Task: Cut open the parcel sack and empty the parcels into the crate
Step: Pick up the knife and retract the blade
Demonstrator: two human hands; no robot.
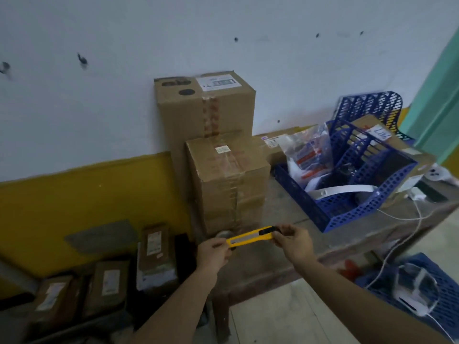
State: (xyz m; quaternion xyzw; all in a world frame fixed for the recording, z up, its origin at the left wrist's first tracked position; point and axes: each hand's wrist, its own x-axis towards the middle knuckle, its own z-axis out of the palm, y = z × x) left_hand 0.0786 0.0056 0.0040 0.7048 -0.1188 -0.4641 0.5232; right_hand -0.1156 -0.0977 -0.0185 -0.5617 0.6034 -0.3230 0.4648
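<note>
Preparation of the cutter was, in our judgement, the step in hand. We held a yellow utility knife (250,235) about level in front of us, above the near edge of a worn table (285,214). Our left hand (214,252) pinched its left end, and our right hand (293,244) gripped the black end with curled fingers. Whether the blade was out we could not tell, as it was too small and blurred.

The parcel sack was not in view, so the cutting was not yet begun. A blue perforated crate (427,291) stood low on our right with white chargers and cables in it. Whether this was the crate meant for the parcels we could not say. Brown parcels (106,289) with white labels lay on the floor at our left, below the yellow band of the wall. On the table stood two taped cardboard boxes (223,175), and beside them blue file trays (347,207) with plastic bags inside.

The next move, as we judged it, called for sliding out a short piece of blade with the fingers away from the edge. After that it called for finding the sack and cutting shallow near its mouth, so that the parcels inside were not hurt.
</note>
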